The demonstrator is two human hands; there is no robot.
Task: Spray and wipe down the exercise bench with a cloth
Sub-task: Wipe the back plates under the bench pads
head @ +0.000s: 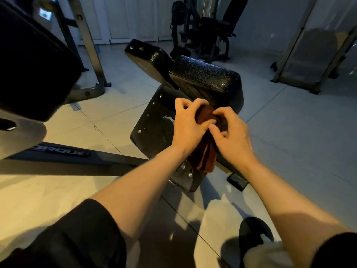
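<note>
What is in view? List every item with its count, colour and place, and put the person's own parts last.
Bench pads: two, black, centre, one behind the other, angled on the frame.
Base plate: one, black with bolts and pale smears, under the hands.
Cloth: one, reddish brown, bunched between both hands and hanging below them.
Frame bar: one, dark, lettered, on the floor at left.
Weight machine: one, black, far back.
Floor: pale tiles, all round.
Slipper: one, black, lower right.
Sleeves: two, black, bottom corners.
Left hand: grips the cloth.
Right hand: pinches the cloth.
</note>
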